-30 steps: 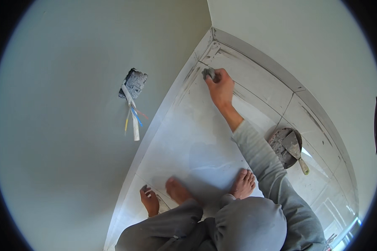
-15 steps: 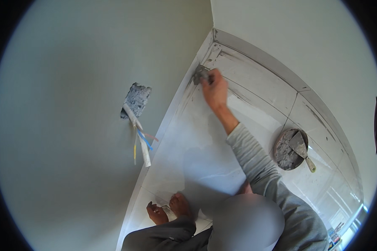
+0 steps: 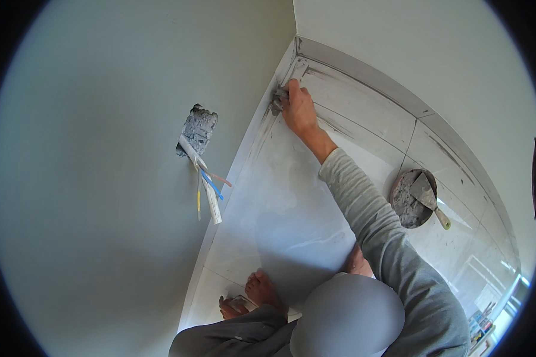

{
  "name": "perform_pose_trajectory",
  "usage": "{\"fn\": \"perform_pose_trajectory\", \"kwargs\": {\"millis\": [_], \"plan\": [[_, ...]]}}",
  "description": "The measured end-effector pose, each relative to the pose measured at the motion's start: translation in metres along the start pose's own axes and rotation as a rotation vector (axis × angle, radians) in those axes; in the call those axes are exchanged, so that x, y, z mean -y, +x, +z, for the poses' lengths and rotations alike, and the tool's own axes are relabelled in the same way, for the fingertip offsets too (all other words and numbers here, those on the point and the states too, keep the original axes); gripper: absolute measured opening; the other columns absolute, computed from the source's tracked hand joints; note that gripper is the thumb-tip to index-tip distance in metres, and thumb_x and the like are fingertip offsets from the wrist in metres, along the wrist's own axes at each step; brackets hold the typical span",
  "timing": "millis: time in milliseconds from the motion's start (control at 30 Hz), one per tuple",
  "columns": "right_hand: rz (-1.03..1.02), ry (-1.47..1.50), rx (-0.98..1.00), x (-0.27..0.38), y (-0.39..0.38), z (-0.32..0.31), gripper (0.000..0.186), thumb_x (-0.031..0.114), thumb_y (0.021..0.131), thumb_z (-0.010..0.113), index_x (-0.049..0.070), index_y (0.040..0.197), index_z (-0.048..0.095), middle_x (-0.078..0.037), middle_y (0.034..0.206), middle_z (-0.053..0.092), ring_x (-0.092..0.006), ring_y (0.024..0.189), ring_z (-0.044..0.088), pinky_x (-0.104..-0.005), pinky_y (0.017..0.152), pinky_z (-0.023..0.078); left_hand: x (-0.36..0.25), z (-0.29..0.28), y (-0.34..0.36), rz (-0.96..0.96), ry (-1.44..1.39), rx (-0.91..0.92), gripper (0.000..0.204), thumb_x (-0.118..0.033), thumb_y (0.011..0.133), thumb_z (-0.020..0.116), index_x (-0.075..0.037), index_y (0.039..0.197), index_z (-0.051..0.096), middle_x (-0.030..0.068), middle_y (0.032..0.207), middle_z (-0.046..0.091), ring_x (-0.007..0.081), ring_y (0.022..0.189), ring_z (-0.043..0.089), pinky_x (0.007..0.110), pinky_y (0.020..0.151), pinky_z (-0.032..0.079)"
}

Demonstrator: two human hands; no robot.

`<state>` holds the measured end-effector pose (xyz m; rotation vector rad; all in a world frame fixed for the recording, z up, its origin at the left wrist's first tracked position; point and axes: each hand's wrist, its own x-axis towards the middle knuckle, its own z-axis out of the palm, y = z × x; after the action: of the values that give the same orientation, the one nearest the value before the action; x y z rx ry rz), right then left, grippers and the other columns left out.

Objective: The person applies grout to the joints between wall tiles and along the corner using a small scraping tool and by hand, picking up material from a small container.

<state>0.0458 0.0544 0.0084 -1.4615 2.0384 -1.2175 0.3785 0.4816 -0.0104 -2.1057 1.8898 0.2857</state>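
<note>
1. A hole [image 3: 201, 128] is set in the left wall [image 3: 101, 178], with a cable [image 3: 213, 205] hung out of it.
2. The left wall is met by the right wall [image 3: 429, 47] at the far corner; the floor [image 3: 280, 178] is enclosed between them.
3. A lump [image 3: 276, 101] is held in the right grip [image 3: 292, 98] at the floor's left edge, near that corner.
4. A bowl [image 3: 393, 193] is placed on the floor, right of the right arm [image 3: 363, 196].
5. A scraper [image 3: 423, 193] is laid in the bowl, its handle extended over the rim.
6. The left grip [image 3: 233, 307] is positioned beside the left foot [image 3: 262, 290], on its left.
</note>
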Motion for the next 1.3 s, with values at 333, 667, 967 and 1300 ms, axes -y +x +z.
{"fn": "perform_pose_trajectory", "kwargs": {"millis": [333,667,967,1300], "plan": [[0.044,0.009,0.033,0.035,-0.067,0.02,0.035,-0.01,0.079,0.061,0.001,0.108,0.044,-0.029,0.087,0.058,-0.0501,0.086,0.058,-0.0568,0.077,0.051,0.007,0.026,0.0,-0.024,-0.002,-0.146,0.031,-0.028,0.107,0.037,-0.007,0.122,0.052,0.0215,0.122,0.065,0.0432,0.101,0.065,0.054,0.088,0.05],[0.047,0.055,0.235,0.08,-0.157,0.039,0.03,-0.006,0.082,0.06,0.003,0.107,0.048,-0.028,0.088,0.057,-0.049,0.086,0.059,-0.056,0.077,0.051,-0.014,-0.014,0.008,-0.315,-0.259,0.022,0.062,-0.048,0.107,0.025,-0.002,0.126,0.061,0.0206,0.126,0.065,0.0402,0.117,0.058,0.051,0.103,0.041],[0.209,0.077,-0.113,0.026,-0.077,-0.015,0.025,0.013,0.086,0.07,0.003,0.101,0.052,-0.024,0.088,0.066,-0.0467,0.086,0.064,-0.0529,0.074,0.05,-0.014,0.01,0.011,-0.152,-0.242,-0.286,0.048,-0.042,0.106,0.036,-0.002,0.101,0.062,0.0173,0.107,0.068,0.0368,0.1,0.063,0.05,0.087,0.048],[0.34,0.104,-0.016,0.011,0.008,-0.026,0.024,0.013,0.084,0.072,0.004,0.106,0.064,-0.021,0.103,0.072,-0.041,0.102,0.068,-0.0459,0.089,0.053,0.006,0.016,0.014,-0.06,-0.101,-0.469,0.031,-0.03,0.101,0.05,-0.002,0.095,0.062,0.015,0.105,0.068,0.0355,0.101,0.063,0.048,0.082,0.049]]}}
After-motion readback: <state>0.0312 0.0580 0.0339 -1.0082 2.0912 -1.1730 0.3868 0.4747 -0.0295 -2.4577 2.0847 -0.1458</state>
